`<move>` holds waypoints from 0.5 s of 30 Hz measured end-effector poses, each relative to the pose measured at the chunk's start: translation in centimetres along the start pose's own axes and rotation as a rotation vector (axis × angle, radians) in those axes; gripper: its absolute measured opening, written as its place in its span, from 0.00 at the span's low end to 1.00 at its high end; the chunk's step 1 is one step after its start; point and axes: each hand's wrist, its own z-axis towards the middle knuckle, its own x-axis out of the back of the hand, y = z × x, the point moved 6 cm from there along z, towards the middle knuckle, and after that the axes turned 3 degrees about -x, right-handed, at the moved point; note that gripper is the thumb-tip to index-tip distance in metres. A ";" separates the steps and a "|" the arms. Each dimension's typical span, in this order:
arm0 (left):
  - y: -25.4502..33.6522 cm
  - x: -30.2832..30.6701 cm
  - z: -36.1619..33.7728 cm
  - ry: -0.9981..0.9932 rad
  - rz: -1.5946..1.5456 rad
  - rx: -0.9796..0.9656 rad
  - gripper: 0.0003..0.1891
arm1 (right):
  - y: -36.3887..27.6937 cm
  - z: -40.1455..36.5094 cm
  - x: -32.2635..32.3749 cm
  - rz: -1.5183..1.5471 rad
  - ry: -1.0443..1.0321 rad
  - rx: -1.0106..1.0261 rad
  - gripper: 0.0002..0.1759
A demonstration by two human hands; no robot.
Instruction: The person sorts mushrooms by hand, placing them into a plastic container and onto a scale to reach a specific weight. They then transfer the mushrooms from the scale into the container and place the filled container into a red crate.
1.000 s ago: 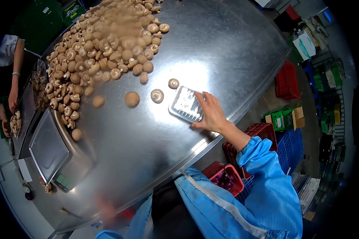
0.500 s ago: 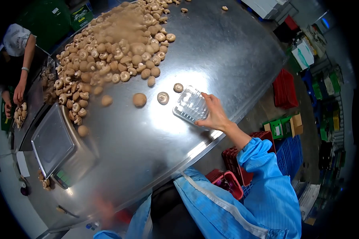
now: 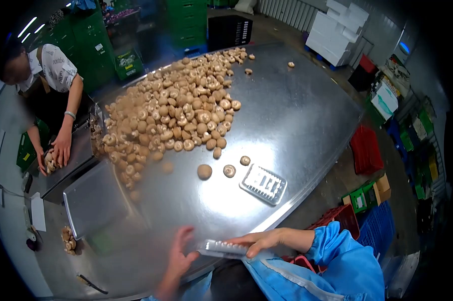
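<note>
My right hand (image 3: 262,241) is closed on a clear plastic tray (image 3: 222,248) low over the table's near edge. Just left of that tray is my left hand (image 3: 180,253), a little blurred, its fingers apart and nothing in them. A second clear tray (image 3: 263,184) rests on the metal table near its right edge. Beside it lie a dark mushroom (image 3: 245,160), another mushroom (image 3: 229,171) and a round brown one (image 3: 204,171). The big heap of mushrooms (image 3: 181,108) spreads over the far left part of the table.
A scale (image 3: 93,198) with a flat plate stands at the left, with a small mushroom cluster (image 3: 68,241) and a knife (image 3: 92,284) nearby. Across the table a co-worker (image 3: 60,85) handles mushrooms. Crates (image 3: 366,150) stand beyond the right edge.
The view has tilted up. My right hand has moved from the tray on the table to near my body and now holds another tray. My left hand has come up beside it.
</note>
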 end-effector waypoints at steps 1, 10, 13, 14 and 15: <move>0.9 -1.2 1.1 -0.089 -0.175 -0.037 0.29 | 0.5 0.7 0.2 0.037 -0.059 0.029 0.59; 0.5 -1.0 9.0 0.453 -0.194 0.229 0.09 | -7.1 -2.8 11.0 0.260 0.121 0.239 0.46; 2.2 -4.1 12.9 0.510 -0.249 0.225 0.07 | -10.2 -5.3 15.8 -0.208 0.387 0.178 0.39; 2.3 -5.1 14.1 0.505 -0.211 0.246 0.08 | -10.5 -5.9 17.6 -0.351 0.440 0.063 0.35; 2.3 -6.2 15.3 0.502 -0.174 0.268 0.08 | -12.4 -7.1 18.3 -0.341 0.500 0.157 0.29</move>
